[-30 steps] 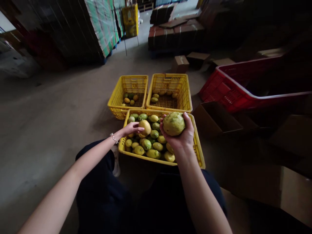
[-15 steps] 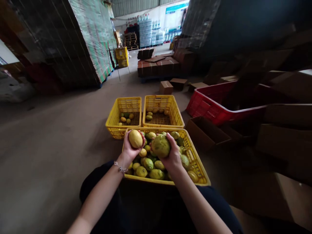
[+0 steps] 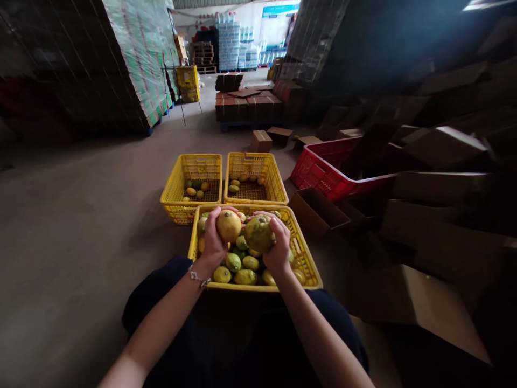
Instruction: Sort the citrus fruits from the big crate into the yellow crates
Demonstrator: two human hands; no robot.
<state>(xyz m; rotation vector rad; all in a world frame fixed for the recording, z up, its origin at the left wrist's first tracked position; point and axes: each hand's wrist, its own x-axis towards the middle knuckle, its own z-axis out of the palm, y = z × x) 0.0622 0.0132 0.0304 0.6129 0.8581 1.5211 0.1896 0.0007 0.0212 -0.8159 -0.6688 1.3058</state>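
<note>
My left hand is closed around a yellow lemon. In my right hand is a larger green, mottled lemon, its stem end tilted upward. Both fruits are held side by side, a little apart, above the near yellow crate. Many green and yellow lemons fill that crate, partly hidden by my hands. Beyond it stand two more yellow crates. The far left crate holds several lemons, yellow and green; the far right crate has several along its back and left side.
To the right are a red crate, an open cardboard box and piled cartons. Stacked flat cartons lie on a pallet ahead. A wrapped stack rises at left. Concrete floor spreads to the left.
Both hands have turned the lemons: the left one now shows an end, and the right one's stem end has come up. The camera view has shifted slightly, moving the crates left and up.
</note>
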